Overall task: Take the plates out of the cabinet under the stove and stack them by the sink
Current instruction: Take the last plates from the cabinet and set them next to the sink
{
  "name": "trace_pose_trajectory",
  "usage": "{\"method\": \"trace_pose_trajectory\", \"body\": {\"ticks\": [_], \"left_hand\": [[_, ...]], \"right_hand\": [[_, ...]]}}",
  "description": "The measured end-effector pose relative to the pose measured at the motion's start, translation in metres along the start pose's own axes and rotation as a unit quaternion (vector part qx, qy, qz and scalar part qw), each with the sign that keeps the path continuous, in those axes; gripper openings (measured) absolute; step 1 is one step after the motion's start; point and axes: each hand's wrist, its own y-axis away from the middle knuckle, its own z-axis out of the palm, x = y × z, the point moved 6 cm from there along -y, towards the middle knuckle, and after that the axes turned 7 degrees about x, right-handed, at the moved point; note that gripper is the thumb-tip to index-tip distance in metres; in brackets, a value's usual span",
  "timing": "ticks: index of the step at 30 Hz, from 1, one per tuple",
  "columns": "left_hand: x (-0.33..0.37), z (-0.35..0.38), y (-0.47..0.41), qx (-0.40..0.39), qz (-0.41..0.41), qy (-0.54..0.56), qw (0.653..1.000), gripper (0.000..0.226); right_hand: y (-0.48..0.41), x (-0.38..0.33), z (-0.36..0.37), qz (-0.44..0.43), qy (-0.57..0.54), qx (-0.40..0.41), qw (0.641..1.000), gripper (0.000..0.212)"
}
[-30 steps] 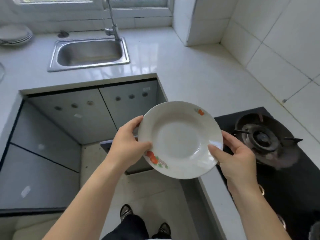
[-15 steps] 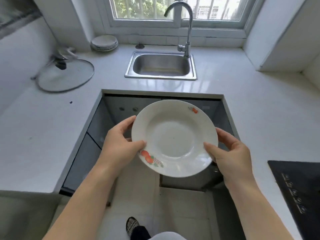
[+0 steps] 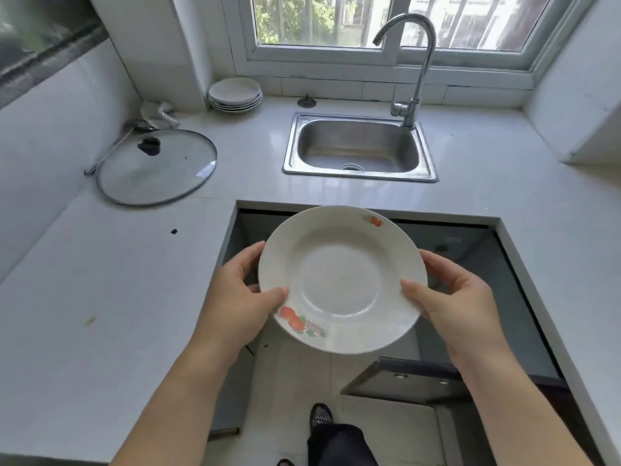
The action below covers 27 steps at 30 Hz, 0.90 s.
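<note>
On the left part of the counter (image 3: 100,280) a glass lid (image 3: 156,166) lies flat, knob up. Behind it, at the back edge of the counter, stands the stack of plates (image 3: 235,95), just left of the sink (image 3: 369,142). The carried plate has to go there.

The left hand (image 3: 235,297) grasps the plate (image 3: 342,280) at its left rim: the thumb lies on top, and the other fingers (image 3: 250,255) are curled under it. The plate, white with fruit prints, is in the air and nearly level, in front of the counter's front edge and not touching it. Beyond it the sink is set in the counter. The right hand (image 3: 460,297) grasps the right rim in the same way, thumb on top.

The step in hand, I judge, is the carrying to the stack. To do it well, the plate should be held level and raised enough to pass over the front edge of the counter. Then it should be moved forward and to the left, between the lid and the sink. Above the stack it should be centred before it goes down. The fingers under the rim should slide out only when the plate rests, so that it does not drop or knock the plates below.
</note>
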Motion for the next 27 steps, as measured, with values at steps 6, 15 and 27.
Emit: {"method": "trace_pose_trajectory", "body": {"ticks": [6, 15, 27], "left_hand": [[0.004, 0.004, -0.055, 0.012, -0.017, -0.018, 1.000, 0.069], [0.001, -0.049, -0.131, 0.074, -0.039, -0.020, 0.996, 0.060], [0.033, -0.142, -0.245, 0.143, -0.021, 0.005, 0.989, 0.058]], "right_hand": [[-0.050, 0.000, 0.035, 0.024, 0.006, -0.009, 1.000, 0.045], [-0.105, -0.025, 0.148, 0.008, 0.027, -0.092, 0.995, 0.041], [-0.163, -0.077, 0.310, -0.034, 0.075, -0.158, 0.984, 0.046]]}}
